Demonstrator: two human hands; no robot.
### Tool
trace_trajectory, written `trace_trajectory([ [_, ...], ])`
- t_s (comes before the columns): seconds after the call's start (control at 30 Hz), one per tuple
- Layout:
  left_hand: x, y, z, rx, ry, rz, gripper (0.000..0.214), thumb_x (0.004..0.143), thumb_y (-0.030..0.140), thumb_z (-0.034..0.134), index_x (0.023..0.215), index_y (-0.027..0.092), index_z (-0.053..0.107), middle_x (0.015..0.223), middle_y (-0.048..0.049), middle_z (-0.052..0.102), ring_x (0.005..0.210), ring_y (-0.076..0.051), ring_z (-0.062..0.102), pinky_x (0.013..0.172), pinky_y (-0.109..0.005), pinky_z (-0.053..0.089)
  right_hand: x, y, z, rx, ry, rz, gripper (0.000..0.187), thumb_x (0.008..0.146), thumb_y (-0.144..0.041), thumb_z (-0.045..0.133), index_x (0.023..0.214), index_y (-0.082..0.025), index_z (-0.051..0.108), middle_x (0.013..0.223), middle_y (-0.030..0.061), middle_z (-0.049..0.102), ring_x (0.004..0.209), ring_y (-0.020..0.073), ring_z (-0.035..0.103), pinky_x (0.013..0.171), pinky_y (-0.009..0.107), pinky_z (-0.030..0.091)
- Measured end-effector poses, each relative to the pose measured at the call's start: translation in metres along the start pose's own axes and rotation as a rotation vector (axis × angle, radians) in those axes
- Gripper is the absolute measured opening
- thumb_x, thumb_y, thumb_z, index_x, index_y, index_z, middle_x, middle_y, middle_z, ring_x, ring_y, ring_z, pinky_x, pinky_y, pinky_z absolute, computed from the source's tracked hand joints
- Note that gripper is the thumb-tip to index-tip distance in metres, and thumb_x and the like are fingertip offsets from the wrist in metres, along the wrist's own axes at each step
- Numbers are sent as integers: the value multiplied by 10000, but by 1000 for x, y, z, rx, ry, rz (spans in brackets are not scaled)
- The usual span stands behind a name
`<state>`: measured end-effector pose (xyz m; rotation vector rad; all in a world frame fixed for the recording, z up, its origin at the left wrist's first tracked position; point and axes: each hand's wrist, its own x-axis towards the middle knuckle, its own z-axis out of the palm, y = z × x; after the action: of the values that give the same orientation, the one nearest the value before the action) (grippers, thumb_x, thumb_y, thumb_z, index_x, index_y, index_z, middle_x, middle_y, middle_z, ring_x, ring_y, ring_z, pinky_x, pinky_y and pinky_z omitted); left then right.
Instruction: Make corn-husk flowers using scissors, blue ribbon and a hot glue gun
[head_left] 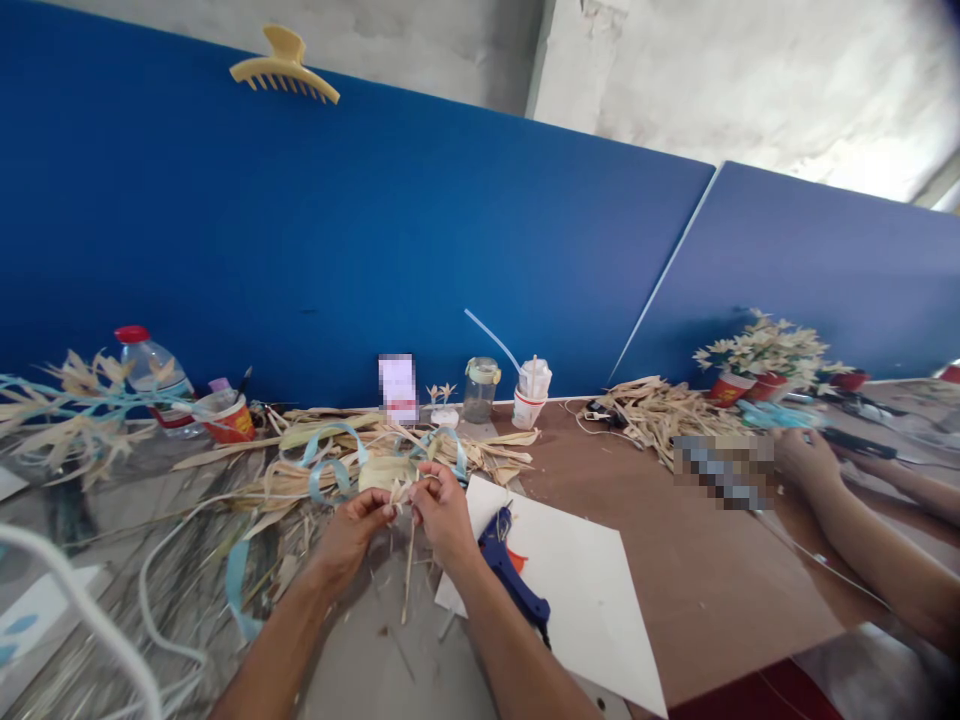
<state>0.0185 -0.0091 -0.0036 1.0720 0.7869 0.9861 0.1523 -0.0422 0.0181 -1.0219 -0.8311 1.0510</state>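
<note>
My left hand (351, 535) and my right hand (446, 515) meet over the near side of the table, fingertips pinched. Between them is a small pale flower made of dried husk (397, 492), with a thin straw-coloured stem (409, 575) hanging below. Both hands grip it, though the fingers partly cover it. Just behind lie dried husk strips (480, 458) and loops of light blue ribbon (330, 480). To the right of my right hand, a dark blue glue gun (517, 580) rests on a white board (589, 590).
At the back stand a glass jar (480, 392), a cup (527, 410) with white material, a phone (397, 388) and, leftward, a bottle (161, 385) and red cup (229, 418). Husk flowers (90, 400) lie left. A co-worker's arms (862, 520) work at right beside a husk pile (660, 415).
</note>
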Motion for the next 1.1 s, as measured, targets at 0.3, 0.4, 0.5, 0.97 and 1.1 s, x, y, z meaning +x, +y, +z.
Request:
trace_trajectory([
  [0.3, -1, 4, 5, 50, 64, 47, 190, 568, 269, 807, 685, 166, 697, 642, -3, 645, 595, -133, 531, 603, -240, 393, 0, -2, 0, -9, 9, 3, 293, 648, -227, 548, 934, -198, 487, 555, -100, 536, 382, 80, 425, 412, 210, 332],
  [0.4, -1, 7, 7, 92, 82, 58, 182, 557, 260, 806, 676, 172, 700, 628, 0, 639, 583, -134, 518, 596, -244, 386, 0, -1, 0, 3, 14, 8, 307, 642, -219, 549, 942, -194, 485, 564, -99, 545, 387, 80, 429, 414, 209, 333],
  [0.5, -1, 8, 8, 119, 101, 74, 184, 551, 277, 800, 660, 174, 694, 622, 2, 635, 590, -139, 516, 604, -251, 390, 1, 1, 0, 11, 26, 3, 317, 633, -213, 548, 943, -188, 485, 554, -100, 551, 379, 76, 424, 407, 204, 327],
  [0.97, 4, -2, 1, 183, 117, 101, 199, 598, 305, 765, 748, 183, 718, 704, -12, 681, 678, -166, 560, 680, -272, 421, 3, 5, -3, -15, 49, 30, 307, 649, -232, 554, 947, -190, 494, 572, -90, 544, 389, 77, 411, 400, 202, 307],
  [1.1, 5, -4, 1, 113, 76, 104, 241, 605, 283, 774, 822, 185, 736, 816, -45, 723, 791, -198, 603, 778, -299, 432, 4, 7, -5, -66, 51, 2, 315, 651, -242, 548, 958, -186, 503, 598, -76, 544, 448, 96, 460, 421, 211, 315],
])
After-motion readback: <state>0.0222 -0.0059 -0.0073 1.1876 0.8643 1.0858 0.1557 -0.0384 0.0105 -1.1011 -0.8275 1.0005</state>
